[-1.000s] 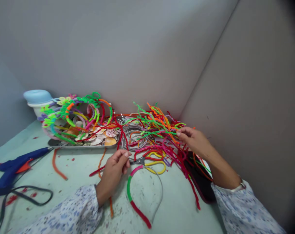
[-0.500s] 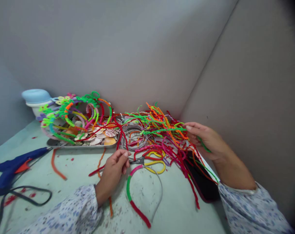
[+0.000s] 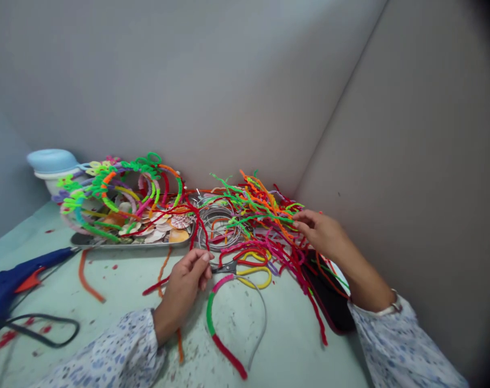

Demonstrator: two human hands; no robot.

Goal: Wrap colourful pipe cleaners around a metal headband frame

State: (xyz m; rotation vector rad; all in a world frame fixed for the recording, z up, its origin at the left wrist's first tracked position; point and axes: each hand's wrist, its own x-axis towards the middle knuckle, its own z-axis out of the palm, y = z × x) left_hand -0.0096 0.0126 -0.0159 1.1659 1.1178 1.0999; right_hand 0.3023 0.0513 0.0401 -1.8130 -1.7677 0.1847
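Left hand point(image 3: 185, 285): fingers curled, thumb and forefinger tips together beside the scissors' point; cannot tell what, if anything, is between them.
Right hand point(image 3: 324, 236): fingers nearly closed, thumb and forefinger pinching the end of a green fuzzy stem point(image 3: 284, 219) over the heap.
Headband point(image 3: 209, 315): on the bench point(image 3: 281, 350), in front of the scissors; pink, green and red wrap along one side, bare grey on the other.
Scissors point(image 3: 230, 266): between the hands, red and yellow handles.
Stem heap point(image 3: 264, 202): mixed colours, right of the wire coil point(image 3: 204, 237).
Tray point(image 3: 135, 246): shells, wrapped headbands above.
Far left: blue glue gun point(image 3: 6, 288).
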